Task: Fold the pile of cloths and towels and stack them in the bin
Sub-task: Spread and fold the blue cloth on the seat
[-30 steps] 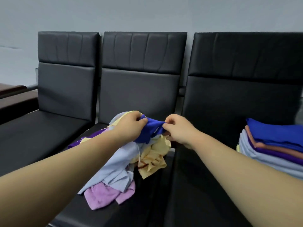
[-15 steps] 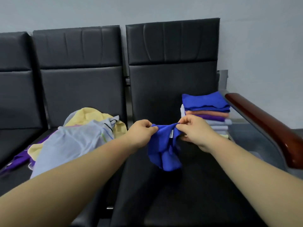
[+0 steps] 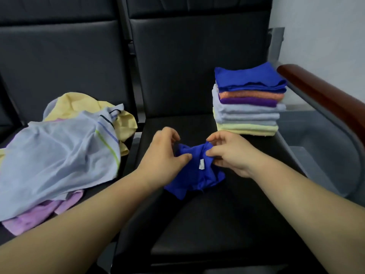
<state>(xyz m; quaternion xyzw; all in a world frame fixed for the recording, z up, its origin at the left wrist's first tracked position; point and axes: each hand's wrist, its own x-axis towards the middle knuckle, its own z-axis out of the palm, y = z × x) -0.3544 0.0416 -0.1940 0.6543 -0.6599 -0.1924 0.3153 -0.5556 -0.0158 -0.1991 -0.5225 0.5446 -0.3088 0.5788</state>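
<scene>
A crumpled blue cloth (image 3: pixel 195 175) with a small white label lies on the black seat (image 3: pixel 217 214) of the right chair. My left hand (image 3: pixel 164 157) pinches its left upper edge between thumb and fingers. My right hand (image 3: pixel 229 153) pinches its right upper edge. A stack of folded cloths (image 3: pixel 248 101), blue on top, then orange, purple, pale blue and yellow, stands at the back right of the same seat. The loose pile (image 3: pixel 59 149) of pale blue, yellow and pink cloths lies on the middle chair to the left. No bin is in view.
Black padded chair backs (image 3: pixel 197 56) rise behind the seats. A brown wooden armrest (image 3: pixel 325 101) on a grey metal frame runs along the right side. A grey wall stands at the far right.
The view has tilted down and closer. Both hands have lowered the blue cloth from the air onto the right chair's seat, still gripping its upper edge.
</scene>
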